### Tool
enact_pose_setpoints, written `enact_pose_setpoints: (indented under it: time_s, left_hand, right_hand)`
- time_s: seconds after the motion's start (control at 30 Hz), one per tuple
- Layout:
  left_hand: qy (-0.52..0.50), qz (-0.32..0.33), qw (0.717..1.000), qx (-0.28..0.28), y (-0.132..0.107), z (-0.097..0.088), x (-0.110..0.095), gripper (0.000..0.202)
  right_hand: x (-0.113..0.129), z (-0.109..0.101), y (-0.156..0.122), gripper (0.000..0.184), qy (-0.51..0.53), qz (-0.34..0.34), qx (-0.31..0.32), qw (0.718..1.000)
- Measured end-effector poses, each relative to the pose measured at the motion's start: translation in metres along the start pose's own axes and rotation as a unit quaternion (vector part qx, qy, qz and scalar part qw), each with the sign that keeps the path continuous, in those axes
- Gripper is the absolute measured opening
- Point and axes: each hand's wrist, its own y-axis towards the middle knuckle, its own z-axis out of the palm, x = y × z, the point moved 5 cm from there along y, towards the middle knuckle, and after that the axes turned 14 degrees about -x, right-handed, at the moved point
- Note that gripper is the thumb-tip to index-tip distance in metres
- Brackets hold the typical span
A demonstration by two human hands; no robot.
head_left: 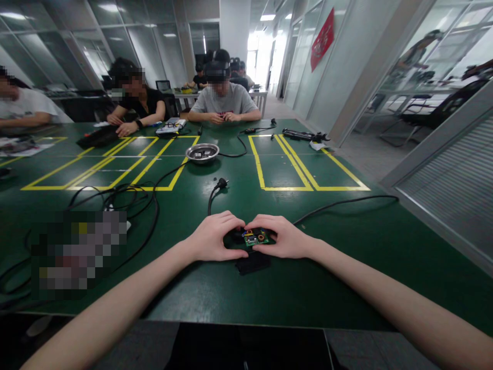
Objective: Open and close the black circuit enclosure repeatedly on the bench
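A small green circuit board [251, 240] with copper-wound coils sits between my two hands, just above the green table. My right hand [283, 237] grips its right side, thumb below and fingers over the top. From the other side, my left hand [216, 237] curls its thumb and fingers around the board's left edge, where a dark part is mostly hidden. Under the board, a flat black casing piece [253, 263] lies on the table. A black cable [339, 204] runs off to the right from behind my right hand. Beyond my left hand lies a black power plug [221, 184].
A metal bowl [202, 153] holding small metal parts stands further back. Tangled black cables [129, 198] lie at the left beside a blurred-out object [82, 252]. Yellow tape [287, 188] marks the tabletop [327, 288]. A co-worker [223, 100] sits opposite, with others at the left.
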Motion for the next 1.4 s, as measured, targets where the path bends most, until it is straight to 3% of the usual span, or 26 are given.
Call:
enact_pose_setpoints:
  time_s: [0.17, 0.37, 0.5, 0.7, 0.97, 1.2, 1.4]
  left_hand:
    - [0.029, -0.002, 1.0, 0.001, 0.001, 0.002, 0.002, 0.04]
    - [0.068, -0.04, 0.997, -0.02, -0.002, 0.004, 0.011, 0.048]
    - [0.052, -0.033, 0.998, -0.032, -0.003, 0.003, 0.006, 0.045]
    - [0.01, -0.078, 0.996, -0.044, -0.002, 0.004, 0.005, 0.03]
    - [0.001, -0.108, 0.994, -0.024, -0.002, 0.008, 0.01, 0.017]
    - [0.04, -0.139, 0.989, -0.034, -0.002, 0.008, 0.017, 0.017]
    - [0.058, -0.149, 0.987, -0.031, -0.001, 0.008, 0.023, 0.018]
  right_hand:
    - [-0.003, -0.002, 0.001, 0.029, -0.022, 0.009, -0.009, 1.0]
    - [-0.007, 0.003, 0.0, 0.028, -0.044, 0.028, 0.004, 0.999]
    - [-0.009, 0.006, -0.001, 0.029, -0.075, 0.045, -0.006, 0.996]
    - [-0.017, 0.005, -0.002, 0.026, -0.13, 0.079, -0.038, 0.988]
    - [-0.015, 0.008, -0.001, 0.023, -0.119, 0.058, 0.007, 0.991]
    - [-0.01, 0.007, 0.0, 0.055, -0.147, 0.071, 0.03, 0.986]
    - [-0.021, 0.004, 0.001, 0.042, -0.179, 0.097, 0.006, 0.979]
